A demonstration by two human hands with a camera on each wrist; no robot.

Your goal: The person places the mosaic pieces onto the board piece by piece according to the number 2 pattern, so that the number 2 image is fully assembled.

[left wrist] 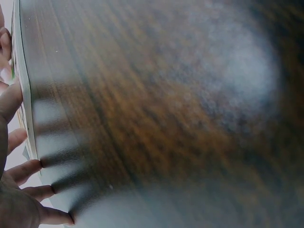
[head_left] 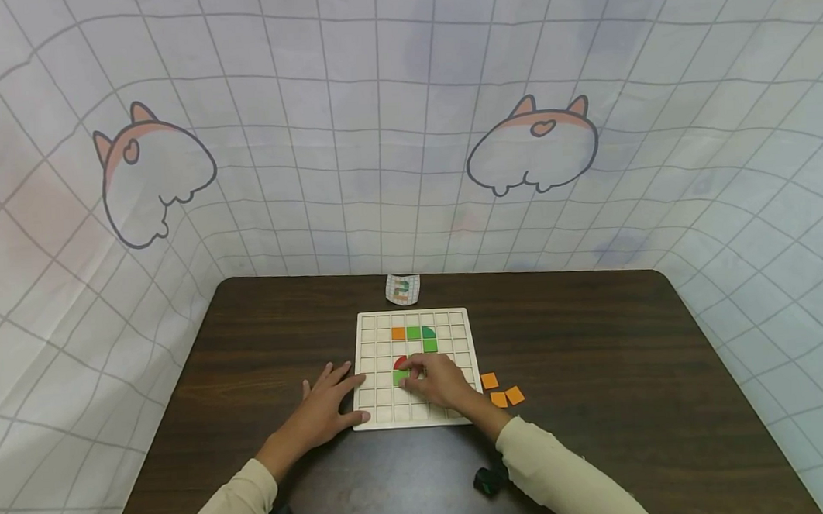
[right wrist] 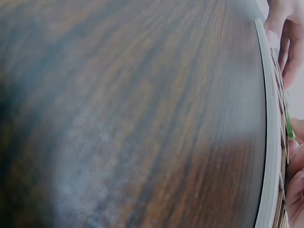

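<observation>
A white grid board (head_left: 381, 418) lies on the dark wooden table. My left hand (head_left: 324, 408) has its fingers spread, with the thumb and index finger touching the board's left edge. Over the lower middle of the board, my right hand (head_left: 440, 380) has curled fingers and pinches a green square tile (head_left: 400, 377). In the right wrist view that green tile (right wrist: 289, 126) shows tilted at the fingertips (right wrist: 293, 146). Just above it sits a red rounded tile (head_left: 399, 362), partly covered by the hand. An upper row holds an orange tile (head_left: 398, 333), a green tile (head_left: 413, 332) and a green rounded tile (head_left: 428, 331), with another green square (head_left: 430, 345) below.
Several loose orange tiles (head_left: 514, 395) lie right of the board. Behind it is a small card (head_left: 402, 289) with a coloured pattern. A small black object (head_left: 488, 481) lies near the right sleeve. Grid-patterned cloth (head_left: 349, 136) surrounds the table.
</observation>
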